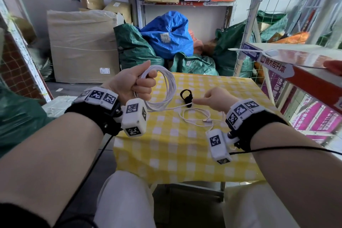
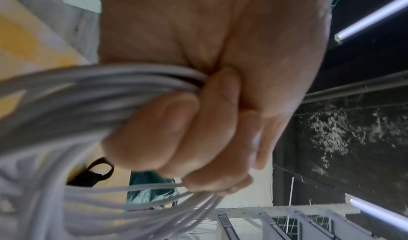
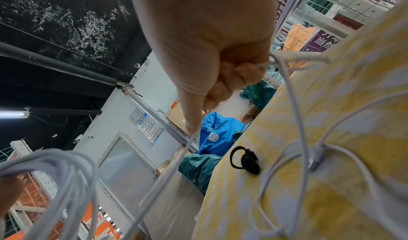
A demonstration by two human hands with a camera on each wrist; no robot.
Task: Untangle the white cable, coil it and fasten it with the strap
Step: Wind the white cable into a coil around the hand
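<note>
Several loops of white cable (image 1: pixel 162 87) bunched in left hand (image 1: pixel 133 85) grip; right hand (image 1: pixel 212 98) pinches the limp, light tail above table (image 1: pixel 185 153). Strap (image 1: pixel 187 97) lies near; grab tail close to coil.

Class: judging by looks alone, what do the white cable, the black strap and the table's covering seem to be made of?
White cable: smooth plastic-looking sheath with a soft sheen, bending into loops. Black strap: matte, fuzzy, probably hook-and-loop fabric. Table covering: yellow-and-white checked cloth, apparently woven; it wrinkles and drapes over the edge.
</note>
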